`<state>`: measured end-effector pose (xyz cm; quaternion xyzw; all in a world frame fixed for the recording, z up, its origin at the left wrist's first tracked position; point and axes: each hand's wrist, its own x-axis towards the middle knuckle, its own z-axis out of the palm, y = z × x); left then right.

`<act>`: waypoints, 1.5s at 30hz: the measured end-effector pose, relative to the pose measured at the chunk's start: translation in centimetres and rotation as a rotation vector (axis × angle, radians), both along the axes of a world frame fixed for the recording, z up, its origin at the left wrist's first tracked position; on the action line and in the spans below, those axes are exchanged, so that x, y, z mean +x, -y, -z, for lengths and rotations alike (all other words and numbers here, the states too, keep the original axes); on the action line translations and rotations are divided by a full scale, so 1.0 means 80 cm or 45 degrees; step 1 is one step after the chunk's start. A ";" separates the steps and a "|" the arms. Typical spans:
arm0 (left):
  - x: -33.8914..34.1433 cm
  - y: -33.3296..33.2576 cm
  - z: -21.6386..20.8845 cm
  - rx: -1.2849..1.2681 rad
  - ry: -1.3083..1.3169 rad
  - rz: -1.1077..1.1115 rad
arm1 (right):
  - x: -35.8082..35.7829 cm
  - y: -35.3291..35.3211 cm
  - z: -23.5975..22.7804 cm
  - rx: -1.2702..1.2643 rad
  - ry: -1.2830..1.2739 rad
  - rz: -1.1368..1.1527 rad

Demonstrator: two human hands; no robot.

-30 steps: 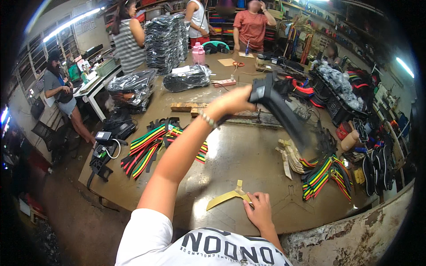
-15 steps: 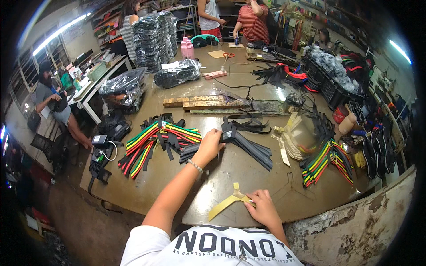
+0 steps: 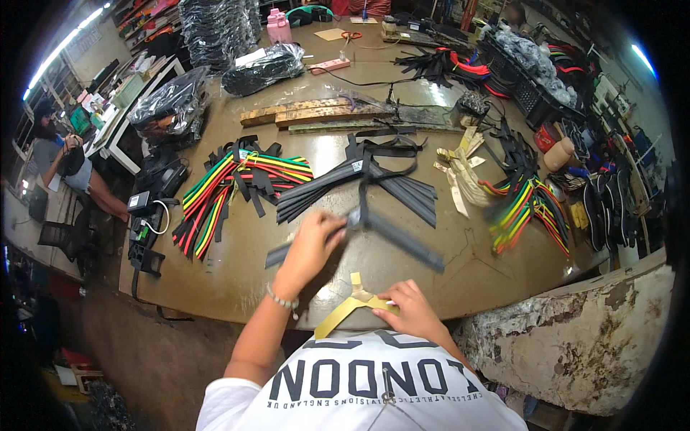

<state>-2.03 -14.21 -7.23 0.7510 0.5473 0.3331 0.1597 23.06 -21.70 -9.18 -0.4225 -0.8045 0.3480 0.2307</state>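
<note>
Nearer than before: one flat dark Y-strap [image 3: 404,242], pinched over the tabletop [image 3: 208,289] by the fingers of the left hand [image 3: 310,248]. Fingers of the right hand [image 3: 413,307] rest on one yellow Y-piece [image 3: 338,314] — whether pinching, I cannot tell. Beyond — one dark bundle [image 3: 320,188], two striped bundles [image 3: 215,188].

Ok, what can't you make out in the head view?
All in the head view:
Nearest dark strap: smeared by motion blur; left hand covers part, grip unclear.
Yellow strap: right hand covers part of it.
Wrapped stack: top cut off by upper edge.
Coloured straps at right: lower left ends blurred by motion.
</note>
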 end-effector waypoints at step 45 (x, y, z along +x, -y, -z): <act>-0.008 0.034 0.063 -0.004 0.124 -0.088 | -0.037 -0.085 0.040 0.547 0.133 0.347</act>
